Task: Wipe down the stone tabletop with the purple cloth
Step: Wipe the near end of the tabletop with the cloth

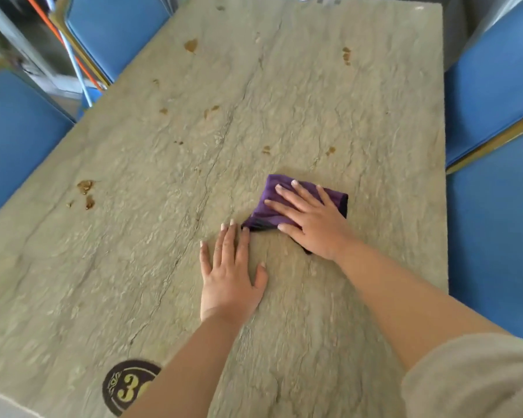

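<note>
Most of the stone tabletop (151, 267) fills the frame, a rough grey-green slab running from the lower edge up to the top centre, with blue chairs (21, 137) flanking it at left and right. Judged from the surface, the wipe-down is at an early or middle stage: brown stains (85, 188) remain at centre left, and further brown patches lie at upper centre (191, 45), upper right (346, 55) and just above the cloth (330, 150). The lower centre of the slab, around the forearms, shows no such marks, though whether it has been wiped cannot be told.

Next in size, the right hand (310, 220) lies flat with fingers straight and spread, palm pressing down on the purple cloth (274, 206), which sits folded on the tabletop right of frame centre. The left hand (228, 273) rests flat on bare stone just below and left of the cloth, fingers straight and close together, thumb out; its fingertips reach nearly to the cloth's lower left corner. It holds nothing.

Smallest, a dark round sticker (124, 384) bearing a yellow numeral sits at the lower left, partly hidden by the left forearm. What remains, by this view, is the stained upper and left portions of the slab.
</note>
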A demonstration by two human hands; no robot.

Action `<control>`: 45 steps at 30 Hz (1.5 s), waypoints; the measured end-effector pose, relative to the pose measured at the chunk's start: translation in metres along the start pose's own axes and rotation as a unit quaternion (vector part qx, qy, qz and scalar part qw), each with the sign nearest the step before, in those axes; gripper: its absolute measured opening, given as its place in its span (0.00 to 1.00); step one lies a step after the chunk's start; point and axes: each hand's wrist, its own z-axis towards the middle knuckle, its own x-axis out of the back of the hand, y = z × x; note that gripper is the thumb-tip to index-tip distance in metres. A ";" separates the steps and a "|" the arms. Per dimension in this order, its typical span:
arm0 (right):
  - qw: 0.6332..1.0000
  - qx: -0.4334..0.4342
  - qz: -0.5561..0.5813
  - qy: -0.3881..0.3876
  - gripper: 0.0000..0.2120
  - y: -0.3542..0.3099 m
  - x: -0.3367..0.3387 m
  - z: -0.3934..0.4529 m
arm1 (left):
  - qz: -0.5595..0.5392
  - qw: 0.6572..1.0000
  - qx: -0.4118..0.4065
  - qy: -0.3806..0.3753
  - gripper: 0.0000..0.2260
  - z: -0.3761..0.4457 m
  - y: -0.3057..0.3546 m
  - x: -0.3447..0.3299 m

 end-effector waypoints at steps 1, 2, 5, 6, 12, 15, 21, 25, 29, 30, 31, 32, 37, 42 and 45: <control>0.998 -0.068 0.010 0.002 0.25 0.007 0.003 0.013 | -0.004 1.000 0.001 -0.002 0.32 0.001 0.000 0.000; 0.988 -0.152 0.026 0.004 0.25 0.008 0.004 0.028 | -0.007 1.000 0.001 -0.005 0.32 0.001 0.001 0.001; 0.948 -0.315 0.046 -0.012 0.26 -0.019 0.005 0.069 | -0.024 1.000 0.002 -0.006 0.33 0.002 0.002 0.004; 0.952 -0.302 0.042 -0.022 0.26 -0.032 0.005 0.076 | -0.033 0.999 0.003 -0.005 0.33 0.002 0.003 0.005; 0.995 0.099 0.015 -0.002 0.27 -0.037 -0.003 0.026 | -0.078 0.997 0.014 0.011 0.33 0.001 0.003 0.006; 1.000 0.014 -0.009 0.012 0.26 0.011 0.003 0.000 | -0.090 0.996 0.005 0.023 0.31 0.001 0.002 0.005; 0.963 -0.271 0.011 0.006 0.27 -0.049 -0.003 -0.028 | -0.102 0.994 -0.006 0.045 0.28 0.001 0.000 0.004; 0.996 -0.089 -0.001 0.015 0.27 -0.101 -0.017 -0.111 | -0.148 0.988 -0.025 0.036 0.24 0.001 -0.007 0.004; 0.997 0.064 -0.015 -0.028 0.25 -0.077 -0.009 -0.193 | -0.195 0.980 -0.035 -0.018 0.22 -0.033 -0.008 0.006; 0.998 0.042 -0.025 -0.032 0.25 -0.066 -0.007 -0.201 | -0.195 0.980 -0.043 -0.022 0.22 -0.050 -0.006 0.005; 0.999 -0.017 -0.025 -0.029 0.25 -0.059 -0.006 -0.202 | -0.192 0.980 -0.053 -0.022 0.22 -0.069 -0.003 0.003; 0.995 -0.097 -0.019 -0.019 0.25 -0.056 -0.005 -0.200 | -0.182 0.981 -0.068 -0.019 0.22 -0.089 0.001 0.001; 0.949 -0.314 0.018 -0.003 0.26 -0.118 -0.013 -0.197 | -0.153 0.982 -0.112 0.011 0.22 -0.164 0.007 -0.009; 0.992 -0.126 0.006 -0.011 0.28 -0.179 -0.026 -0.282 | -0.313 0.947 -0.064 -0.028 0.22 -0.170 -0.001 0.002; 0.990 -0.061 0.124 -0.003 0.24 -0.182 -0.016 -0.325 | -0.310 0.951 0.001 -0.007 0.21 -0.176 0.017 0.014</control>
